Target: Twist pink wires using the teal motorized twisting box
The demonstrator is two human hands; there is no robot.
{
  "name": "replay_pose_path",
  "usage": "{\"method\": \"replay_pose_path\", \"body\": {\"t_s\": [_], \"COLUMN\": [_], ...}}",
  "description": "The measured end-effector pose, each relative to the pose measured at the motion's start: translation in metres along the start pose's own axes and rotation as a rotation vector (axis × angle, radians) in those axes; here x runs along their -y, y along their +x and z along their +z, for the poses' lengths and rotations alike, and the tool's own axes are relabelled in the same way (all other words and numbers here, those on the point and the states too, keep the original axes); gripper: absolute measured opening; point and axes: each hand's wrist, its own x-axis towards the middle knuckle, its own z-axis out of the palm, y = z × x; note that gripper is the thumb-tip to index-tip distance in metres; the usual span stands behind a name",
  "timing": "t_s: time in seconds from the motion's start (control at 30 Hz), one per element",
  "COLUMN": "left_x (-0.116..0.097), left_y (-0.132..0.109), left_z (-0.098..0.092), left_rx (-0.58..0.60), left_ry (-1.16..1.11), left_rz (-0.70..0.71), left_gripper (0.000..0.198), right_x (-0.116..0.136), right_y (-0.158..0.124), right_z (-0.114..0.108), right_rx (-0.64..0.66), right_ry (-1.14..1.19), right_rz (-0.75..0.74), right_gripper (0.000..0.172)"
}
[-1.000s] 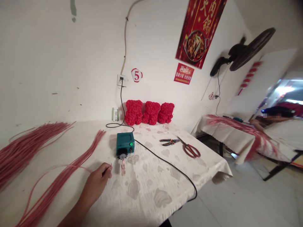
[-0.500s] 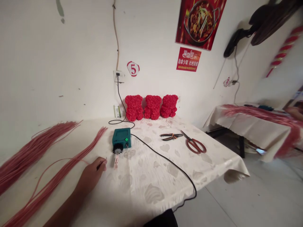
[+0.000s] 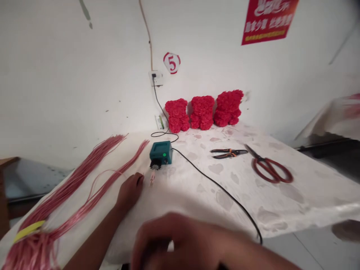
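Note:
My left hand (image 3: 131, 191) is closed in a pinch over the table, left of a small teal machine (image 3: 161, 152). A thin pink strand (image 3: 105, 171) loops from the smaller pink bundle (image 3: 115, 175) to this hand, and a short tip shows past the fingers. The machine has a black toothed wheel (image 3: 155, 164) at its front, with a pale pink strip (image 3: 152, 177) below it. Close to the camera, my right hand (image 3: 174, 240) is curled and blurred; what it holds, if anything, is hidden.
A larger pink bundle (image 3: 81, 174) with a yellow band (image 3: 29, 229) lies at left. Pliers (image 3: 229, 153) and red-handled scissors (image 3: 270, 168) lie at right. Several red bear figures, such as this bear (image 3: 202, 112), stand by the wall. A black cable (image 3: 213, 183) crosses the tablecloth.
My right hand has come into view at the bottom. The view has turned down and left, showing the yellow band. My left hand remains beside the machine, still pinching the strand.

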Motion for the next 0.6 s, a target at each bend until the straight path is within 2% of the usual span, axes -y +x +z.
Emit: {"method": "replay_pose_path", "body": {"t_s": [0.03, 0.13, 0.23, 0.33, 0.47, 0.6], "left_x": [0.001, 0.004, 0.008, 0.012, 0.016, 0.017], "left_y": [0.000, 0.000, 0.001, 0.002, 0.001, 0.001], "left_z": [0.001, 0.005, 0.010, 0.013, 0.015, 0.014], "left_rx": [-0.002, -0.005, -0.016, -0.031, -0.072, -0.131], "left_ry": [-0.001, -0.025, -0.074, -0.133, -0.208, -0.278], "left_rz": [0.003, 0.016, 0.026, 0.027, 0.029, 0.037], "left_gripper": [0.029, 0.029, 0.028, 0.027, 0.026, 0.026], "right_x": [-0.001, -0.009, -0.017, -0.023, -0.031, -0.035], "right_y": [0.012, 0.047, 0.074, 0.091, 0.099, 0.101], "right_z": [-0.024, -0.091, -0.136, -0.155, -0.161, -0.164], "right_rx": [-0.018, -0.287, -0.444, -0.463, -0.379, -0.312], "right_ry": [0.024, -0.067, -0.163, -0.221, -0.302, -0.302], "right_rz": [0.013, 0.135, 0.307, 0.380, 0.489, 0.509], "right_gripper": [0.013, 0.013, 0.017, 0.022, 0.032, 0.032]}}
